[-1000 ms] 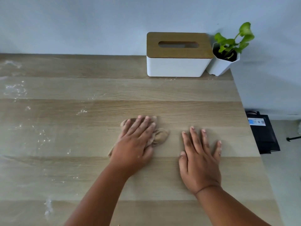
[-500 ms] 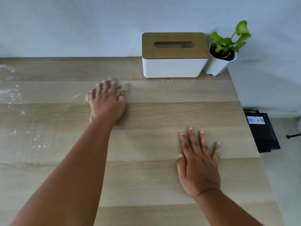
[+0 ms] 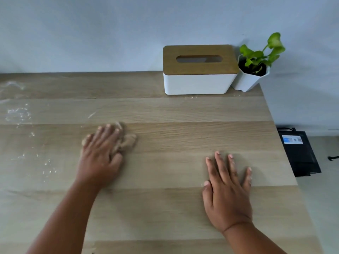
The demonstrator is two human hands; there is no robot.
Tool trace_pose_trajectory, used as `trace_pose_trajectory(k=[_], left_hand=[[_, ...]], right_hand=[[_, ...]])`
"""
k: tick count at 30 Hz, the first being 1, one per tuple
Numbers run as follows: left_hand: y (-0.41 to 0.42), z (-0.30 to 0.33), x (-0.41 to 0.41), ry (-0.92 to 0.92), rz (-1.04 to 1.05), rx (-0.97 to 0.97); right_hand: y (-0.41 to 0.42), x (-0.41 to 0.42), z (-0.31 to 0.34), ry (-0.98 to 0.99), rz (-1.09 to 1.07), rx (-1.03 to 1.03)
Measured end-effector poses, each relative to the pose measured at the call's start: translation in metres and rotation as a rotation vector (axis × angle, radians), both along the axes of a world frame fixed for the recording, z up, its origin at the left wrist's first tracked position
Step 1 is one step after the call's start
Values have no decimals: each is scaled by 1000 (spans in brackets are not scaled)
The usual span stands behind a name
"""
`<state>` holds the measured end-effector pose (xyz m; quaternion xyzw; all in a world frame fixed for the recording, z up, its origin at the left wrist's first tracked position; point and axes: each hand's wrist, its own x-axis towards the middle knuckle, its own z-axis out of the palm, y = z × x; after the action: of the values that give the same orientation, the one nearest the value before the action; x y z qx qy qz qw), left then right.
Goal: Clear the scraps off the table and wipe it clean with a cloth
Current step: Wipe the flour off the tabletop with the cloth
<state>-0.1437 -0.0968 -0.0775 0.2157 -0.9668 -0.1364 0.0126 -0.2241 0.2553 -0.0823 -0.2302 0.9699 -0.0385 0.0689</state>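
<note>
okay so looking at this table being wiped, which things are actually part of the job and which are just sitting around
Part of the job:
cloth, under the left hand
white crumbs at the table's left
table
right hand, flat on the table

Just lying about:
tissue box
potted plant
black box on the floor
</note>
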Motion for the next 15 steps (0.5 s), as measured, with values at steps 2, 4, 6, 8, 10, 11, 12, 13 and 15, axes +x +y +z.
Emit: trace_pose_trajectory(k=[2,4,6,8,10,11,12,13,15], left_hand=[[-23,0,-27,-44,292,-77],[-37,2,-62,-75,499,-81],[-40,5,-98,-88,591,-12],[-32,8,-127,-90,550,26],[-11,9,-144,-94,390,4],[3,10,-146,-92,289,-16],[18,11,-145,-89,190,-33],[34,11,-140,-88,96,-43],[66,10,-119,-101,-73,-35]], right_hand=[[0,1,0,-7,-3,0],[0,1,1,-11,-11,-2],[0,1,0,-18,-14,-6],[0,1,-1,-22,-12,-2],[0,1,-2,-16,-10,5],[0,1,-2,-12,-10,5],[0,1,-2,-8,-11,3],[0,1,-3,-5,-13,0],[0,1,-3,3,-9,5]])
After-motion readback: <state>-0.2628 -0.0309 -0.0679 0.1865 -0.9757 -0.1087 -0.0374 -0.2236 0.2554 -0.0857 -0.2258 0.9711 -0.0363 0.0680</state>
